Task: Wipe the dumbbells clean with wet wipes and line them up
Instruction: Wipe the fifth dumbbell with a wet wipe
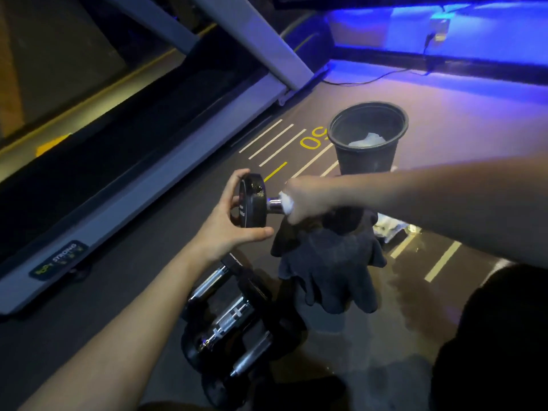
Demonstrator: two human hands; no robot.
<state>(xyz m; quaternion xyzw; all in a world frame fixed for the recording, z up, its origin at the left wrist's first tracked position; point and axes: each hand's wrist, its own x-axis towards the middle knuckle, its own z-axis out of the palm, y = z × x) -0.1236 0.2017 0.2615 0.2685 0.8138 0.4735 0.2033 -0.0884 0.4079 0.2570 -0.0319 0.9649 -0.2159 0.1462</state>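
The person holds one dumbbell (252, 203) up off the floor, level in front of them. The left hand (228, 229) grips its near end plate, thumb under the rim and fingers curled over the top edge. The right hand (305, 200) is wrapped around the chrome handle with a white wet wipe (287, 203) bunched between palm and metal; the far end plate is hidden behind that hand and the dark cloth (326, 262) hanging below it.

To do this step well, the right hand would best keep the wipe closed fully round the bar and run it along the whole handle, from beside the left hand's plate out to the hidden one, while the left hand turns the plate so every side of the bar passes through the wipe. A firm hold by the left hand matters, since a damp chrome bar probably slips easily.

Below the left forearm, other dumbbells (234, 318) lie close together on the floor. Beyond the right hand stands a black bin (367, 161) with crumpled white wipes inside, a likely place for this wipe once soiled
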